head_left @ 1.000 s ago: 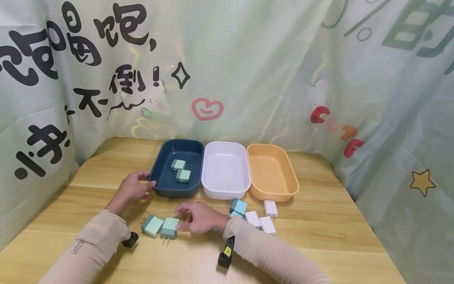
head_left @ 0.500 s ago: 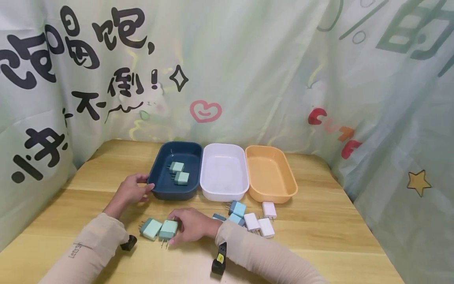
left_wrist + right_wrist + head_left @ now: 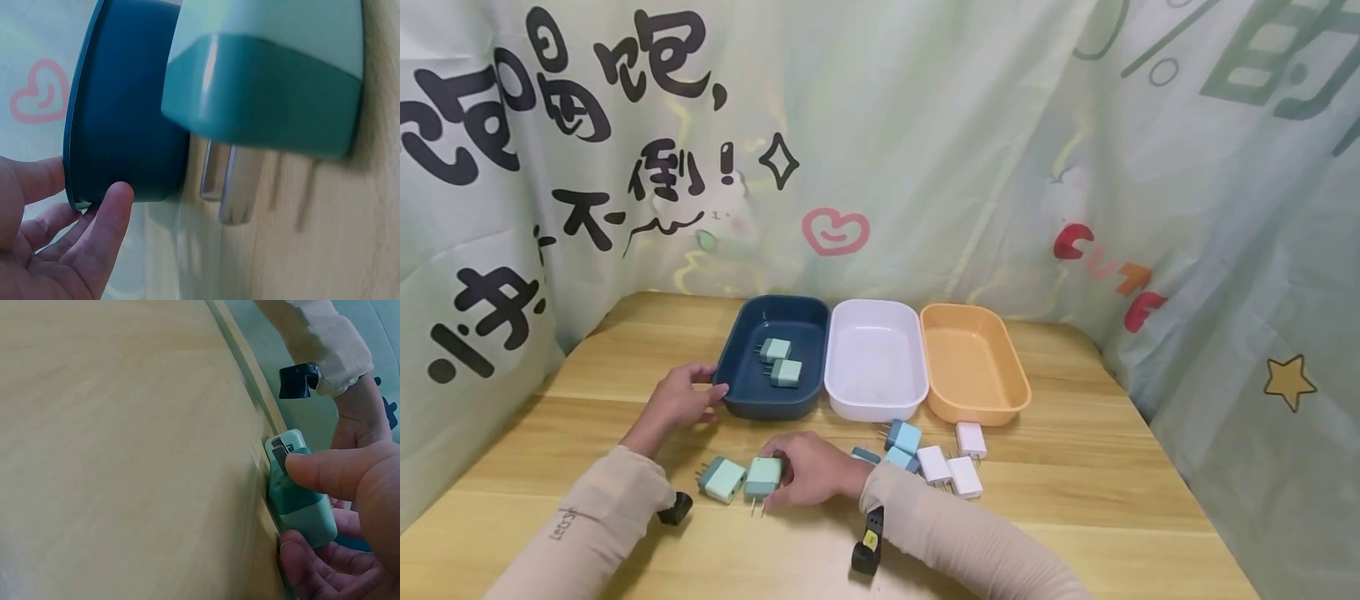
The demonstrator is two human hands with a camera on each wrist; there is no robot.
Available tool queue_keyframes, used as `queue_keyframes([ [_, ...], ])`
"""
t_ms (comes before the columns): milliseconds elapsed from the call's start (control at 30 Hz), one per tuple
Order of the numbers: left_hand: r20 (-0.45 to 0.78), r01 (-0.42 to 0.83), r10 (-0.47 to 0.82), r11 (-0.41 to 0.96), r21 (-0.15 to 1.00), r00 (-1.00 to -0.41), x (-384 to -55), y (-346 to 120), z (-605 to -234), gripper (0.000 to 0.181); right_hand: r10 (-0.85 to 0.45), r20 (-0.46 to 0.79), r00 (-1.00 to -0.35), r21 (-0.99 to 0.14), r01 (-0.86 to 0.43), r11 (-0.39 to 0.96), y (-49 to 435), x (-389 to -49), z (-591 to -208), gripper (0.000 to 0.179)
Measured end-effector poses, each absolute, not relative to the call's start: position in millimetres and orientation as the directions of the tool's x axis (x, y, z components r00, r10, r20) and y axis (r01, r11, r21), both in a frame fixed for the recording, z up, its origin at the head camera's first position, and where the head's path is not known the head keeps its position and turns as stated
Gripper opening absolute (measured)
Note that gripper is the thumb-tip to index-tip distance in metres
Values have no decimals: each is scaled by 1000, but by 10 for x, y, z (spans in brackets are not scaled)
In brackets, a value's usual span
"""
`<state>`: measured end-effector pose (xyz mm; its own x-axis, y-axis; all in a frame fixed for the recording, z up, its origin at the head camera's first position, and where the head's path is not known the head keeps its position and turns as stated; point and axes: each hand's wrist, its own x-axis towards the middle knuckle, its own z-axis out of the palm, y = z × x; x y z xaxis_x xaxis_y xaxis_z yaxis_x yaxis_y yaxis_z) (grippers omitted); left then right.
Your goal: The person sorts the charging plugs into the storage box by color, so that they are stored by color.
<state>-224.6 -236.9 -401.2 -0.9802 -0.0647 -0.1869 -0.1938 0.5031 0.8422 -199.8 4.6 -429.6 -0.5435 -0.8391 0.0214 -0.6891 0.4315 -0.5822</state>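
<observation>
My left hand (image 3: 680, 397) holds the left side of a dark blue tray (image 3: 767, 407), thumb and fingers at its edge in the left wrist view. Two mint-green plug chargers (image 3: 786, 372) lie inside that tray. On the table, my right hand (image 3: 812, 469) pinches a two-tone green charger (image 3: 763, 478) between thumb and fingers; its prongs point toward the front. The right wrist view has the thumb near the prongs of this charger (image 3: 306, 515). Beside it lies another green charger (image 3: 723, 480), apart from both hands. A green charger (image 3: 269, 87) looms close in the left wrist view.
A white tray (image 3: 877, 408) and an orange tray (image 3: 979, 411) stand in a row right of the dark blue one. Blue chargers (image 3: 904, 437) and white chargers (image 3: 965, 477) lie in front of them. A printed curtain (image 3: 940, 150) encloses the table's back and sides.
My right hand has come down and closed its thumb and fingers around the green charger, which has turned slightly. The left hand stays at the dark blue tray.
</observation>
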Motion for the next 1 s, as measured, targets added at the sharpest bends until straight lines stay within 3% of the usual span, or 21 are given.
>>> queue_keyframes([
  [500,-184,-190,-62,494,848,-981,-2238,-2349,-3974,56,-812,14,-584,-701,-585,408,86,-2087,-4133,50],
  [1000,-194,-200,-64,489,849,-979,-2247,-2368,-4003,56,-773,51,-632,-717,-562,412,112,-2218,-3902,52],
])
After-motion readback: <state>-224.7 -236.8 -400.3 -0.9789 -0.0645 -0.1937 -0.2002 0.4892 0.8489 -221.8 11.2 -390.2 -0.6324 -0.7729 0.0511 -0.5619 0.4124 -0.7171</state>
